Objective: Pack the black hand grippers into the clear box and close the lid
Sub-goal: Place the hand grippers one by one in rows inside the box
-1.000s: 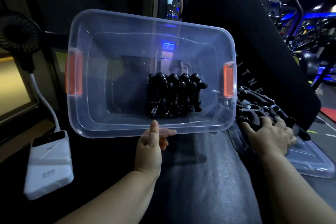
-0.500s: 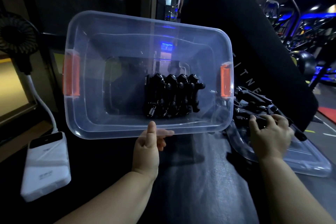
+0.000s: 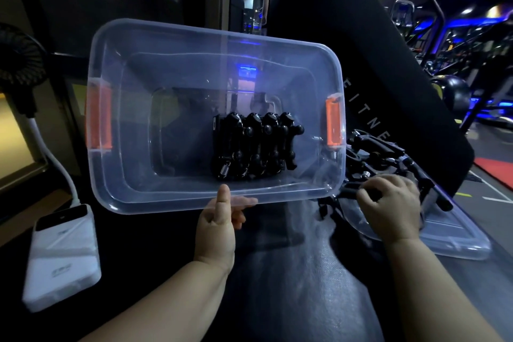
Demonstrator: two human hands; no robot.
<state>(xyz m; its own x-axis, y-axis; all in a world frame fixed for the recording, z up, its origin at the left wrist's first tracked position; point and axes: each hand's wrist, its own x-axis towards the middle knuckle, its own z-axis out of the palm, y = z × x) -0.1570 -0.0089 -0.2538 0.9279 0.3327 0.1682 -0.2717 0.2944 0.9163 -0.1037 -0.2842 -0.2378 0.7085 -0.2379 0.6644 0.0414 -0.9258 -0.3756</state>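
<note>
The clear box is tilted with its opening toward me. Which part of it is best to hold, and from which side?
Take the clear box by its near long rim, from your side, thumb in front and fingers behind, as the left hand does. That rim is a broad flat lip, and the orange latches fill only the short ends.

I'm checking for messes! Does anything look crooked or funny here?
Yes. The clear box is tipped up toward us, held by the left hand. The loose grippers lie in a jumble on its lid.
</note>
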